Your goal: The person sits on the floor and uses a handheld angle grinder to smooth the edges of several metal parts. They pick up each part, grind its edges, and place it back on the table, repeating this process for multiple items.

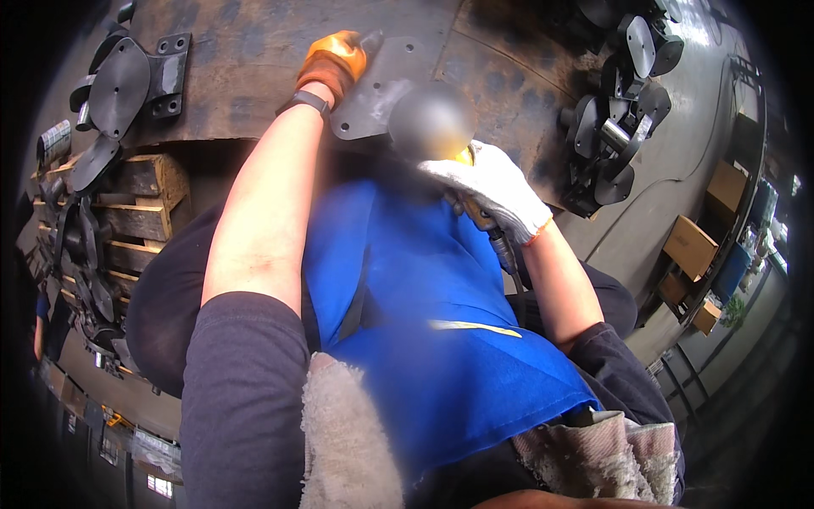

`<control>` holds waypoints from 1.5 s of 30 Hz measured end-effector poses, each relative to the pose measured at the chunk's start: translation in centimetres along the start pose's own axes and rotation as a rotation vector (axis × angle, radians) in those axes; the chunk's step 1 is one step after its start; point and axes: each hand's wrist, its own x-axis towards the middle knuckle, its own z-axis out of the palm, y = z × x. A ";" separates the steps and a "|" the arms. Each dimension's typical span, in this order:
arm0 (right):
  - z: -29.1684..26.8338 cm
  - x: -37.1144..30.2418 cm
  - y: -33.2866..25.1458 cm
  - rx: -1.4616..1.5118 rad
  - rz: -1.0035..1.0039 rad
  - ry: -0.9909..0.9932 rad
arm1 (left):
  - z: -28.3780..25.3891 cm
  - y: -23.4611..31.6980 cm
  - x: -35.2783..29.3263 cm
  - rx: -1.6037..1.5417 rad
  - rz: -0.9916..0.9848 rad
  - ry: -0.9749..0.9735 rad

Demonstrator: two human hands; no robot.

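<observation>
My left hand [335, 61], in an orange glove, is closed at the left edge of a flat dark metal plate [365, 109] with several holes. The plate lies on the dark, stained work table [246, 81] near its front edge; what the fingers do underneath is hidden. In a white knit glove, my right hand [496, 182] is wrapped around a yellow angle grinder [476, 209], whose cord hangs down. A round grey blurred shape at the grinder's front end covers the plate's right part, so I cannot tell whether the disc touches it.
Round-plated black metal brackets [119, 89] stand at the table's left end. More brackets [615, 127] are heaped at its right. Below left, a wooden pallet [136, 204] carries similar parts. Cardboard boxes [691, 246] sit at the far right. A blue apron [424, 280] covers my lap.
</observation>
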 end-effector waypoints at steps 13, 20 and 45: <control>0.1 -0.1 0.9 -0.065 -0.027 0.030 | 0.6 -0.8 0.4 -0.033 -0.015 0.003; 0.0 0.3 0.2 0.018 -0.037 0.030 | 0.3 -0.4 0.4 -0.013 -0.044 -0.008; 0.7 -0.1 3.2 0.043 -0.016 0.060 | 0.3 -0.5 0.2 -0.039 -0.042 -0.022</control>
